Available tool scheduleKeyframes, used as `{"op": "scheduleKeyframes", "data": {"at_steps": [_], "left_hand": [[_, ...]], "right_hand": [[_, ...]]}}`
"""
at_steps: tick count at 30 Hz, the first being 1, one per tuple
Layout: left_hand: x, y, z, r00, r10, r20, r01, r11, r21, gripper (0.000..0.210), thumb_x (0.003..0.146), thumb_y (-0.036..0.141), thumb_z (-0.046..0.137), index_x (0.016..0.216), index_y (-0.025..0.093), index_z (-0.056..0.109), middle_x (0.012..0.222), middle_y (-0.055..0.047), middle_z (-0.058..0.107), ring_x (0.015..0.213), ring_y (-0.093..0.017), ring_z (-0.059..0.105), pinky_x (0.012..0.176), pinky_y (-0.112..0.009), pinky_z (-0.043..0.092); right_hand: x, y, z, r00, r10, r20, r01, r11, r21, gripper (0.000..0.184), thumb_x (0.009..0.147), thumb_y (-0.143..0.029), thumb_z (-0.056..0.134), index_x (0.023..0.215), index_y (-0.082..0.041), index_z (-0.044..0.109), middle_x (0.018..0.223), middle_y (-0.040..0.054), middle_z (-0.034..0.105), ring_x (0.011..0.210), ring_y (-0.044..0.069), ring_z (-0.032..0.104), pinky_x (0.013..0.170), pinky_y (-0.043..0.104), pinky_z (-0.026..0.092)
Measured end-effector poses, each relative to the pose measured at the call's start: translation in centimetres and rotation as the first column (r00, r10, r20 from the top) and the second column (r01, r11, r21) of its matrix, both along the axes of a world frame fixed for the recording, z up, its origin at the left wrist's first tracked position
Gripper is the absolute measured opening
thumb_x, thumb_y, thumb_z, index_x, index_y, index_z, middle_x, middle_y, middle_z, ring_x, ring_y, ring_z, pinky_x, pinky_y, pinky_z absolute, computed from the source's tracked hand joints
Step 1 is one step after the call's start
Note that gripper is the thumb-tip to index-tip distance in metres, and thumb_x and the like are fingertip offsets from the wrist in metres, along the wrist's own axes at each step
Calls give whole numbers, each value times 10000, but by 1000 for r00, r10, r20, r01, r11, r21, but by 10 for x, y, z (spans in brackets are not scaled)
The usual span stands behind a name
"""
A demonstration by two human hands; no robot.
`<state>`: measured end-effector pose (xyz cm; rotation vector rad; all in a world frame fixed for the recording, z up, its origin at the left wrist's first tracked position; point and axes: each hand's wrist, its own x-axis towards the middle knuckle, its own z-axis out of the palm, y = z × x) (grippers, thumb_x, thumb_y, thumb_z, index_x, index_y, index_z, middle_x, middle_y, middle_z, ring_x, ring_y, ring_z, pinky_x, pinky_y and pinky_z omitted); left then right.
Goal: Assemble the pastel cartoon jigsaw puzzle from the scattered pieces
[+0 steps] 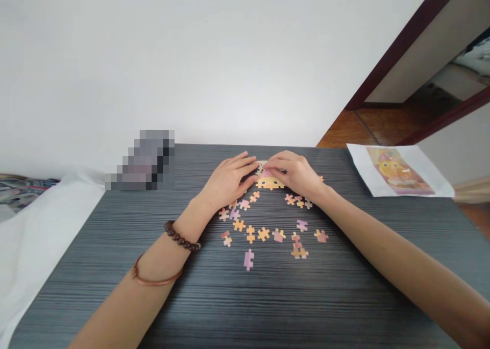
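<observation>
A partly joined jigsaw puzzle (270, 181), yellow with two dark eyes, lies near the far side of the table between my hands. My left hand (231, 178) rests flat at its left edge, fingers stretched out and apart, the fingertips touching the joined part. From the right, my right hand (296, 171) reaches over the puzzle's upper part with fingers pinched on a puzzle piece, mostly hidden by the fingertips. Nearer to me lie loose pieces, among them an orange piece (263, 234), a purple piece (248, 259) and a pink-and-yellow piece (279, 235).
The dark wood-grain table (245, 308) meets a white wall behind. On the right lies a paper sheet (401, 169) with a printed yellow cartoon picture. A blurred-out dark object (143, 160) stands at the far left corner, with white cloth (57, 221) beside the table.
</observation>
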<state>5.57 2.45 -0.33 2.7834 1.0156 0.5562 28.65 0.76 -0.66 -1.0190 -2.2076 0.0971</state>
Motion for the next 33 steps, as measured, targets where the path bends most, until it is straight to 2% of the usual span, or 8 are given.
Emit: {"op": "scheduleKeyframes", "data": {"at_steps": [10, 22, 28, 33], "left_hand": [[2, 0, 2, 1000, 21, -10, -21, 999, -35, 391, 1027, 383, 503, 1329, 169, 628, 1408, -111, 616, 1411, -265, 477, 1146, -502, 423], [3, -1, 3, 1000, 11, 16, -10, 999, -34, 376, 1021, 355, 530, 1312, 140, 633, 1400, -118, 622, 1414, -262, 473, 1151, -483, 418], [2, -1, 2, 999, 0, 40, 1, 1000, -26, 362, 1032, 366, 507, 1287, 153, 650, 1371, -101, 647, 1370, -254, 525, 1135, -474, 436], [2, -1, 2, 1000, 4, 27, -3, 1000, -18, 362, 1030, 363, 501, 1294, 161, 646, 1373, -107, 644, 1358, -253, 537, 1127, -476, 438]], "right_hand": [[-1, 0, 2, 994, 12, 112, -8, 999, -33, 233, 991, -226, 540, 986, -204, 772, 972, 77, 740, 919, 225, 633, 856, 385, 530], [0, -5, 1, 998, -50, -33, 50, 999, 1, 174, 953, -198, 575, 927, -213, 747, 922, 54, 761, 886, 212, 668, 839, 375, 531], [-2, -10, 4, 995, -97, 1, 97, 995, -23, 139, 927, -230, 627, 858, -215, 746, 864, 34, 777, 830, 218, 654, 814, 390, 496], [-1, -9, 5, 997, -77, -10, 77, 996, -42, 164, 946, -248, 592, 926, -224, 753, 925, 37, 778, 884, 223, 647, 859, 398, 499]]}}
